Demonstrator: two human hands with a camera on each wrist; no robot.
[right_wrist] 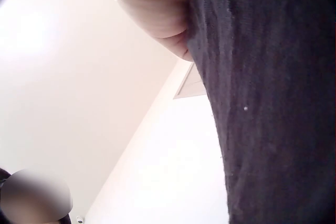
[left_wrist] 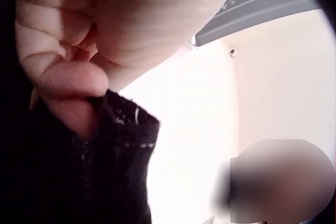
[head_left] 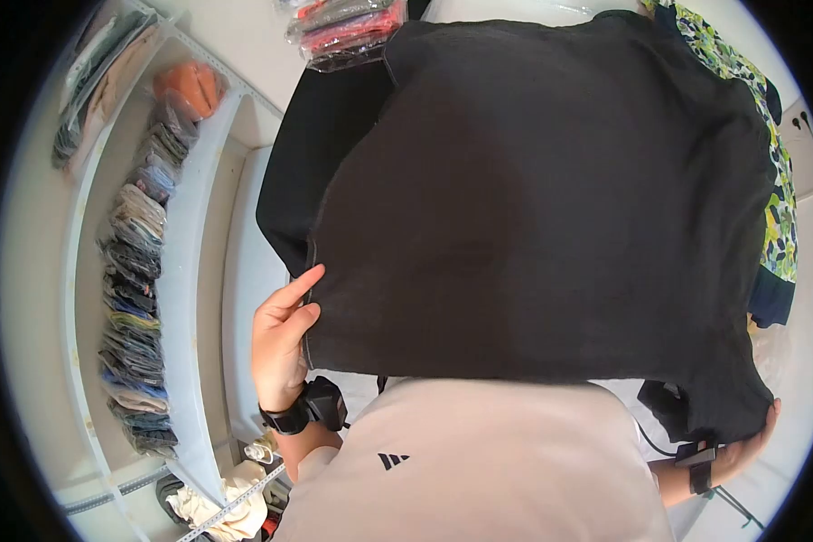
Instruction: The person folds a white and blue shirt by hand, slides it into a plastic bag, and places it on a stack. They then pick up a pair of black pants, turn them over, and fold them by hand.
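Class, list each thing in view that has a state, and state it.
dark garment: spread out, bunched at one corner
left hand: pinching its edge
right hand: touching the bunched corner, partly hidden
floral-patterned garment: partly covered
shelved clothes: folded, bagged
cream cloth: crumpled

At your nine o'clock, bagged folded clothes (head_left: 134, 341) line a shelf (head_left: 188, 271); an orange bundle (head_left: 190, 88) sits at ten, patterned fabric (head_left: 780, 226) at two, cream cloth (head_left: 230, 508) at seven.

packets (head_left: 134, 348) on shelf (head_left: 184, 298) left, cloth (head_left: 533, 217) ahead
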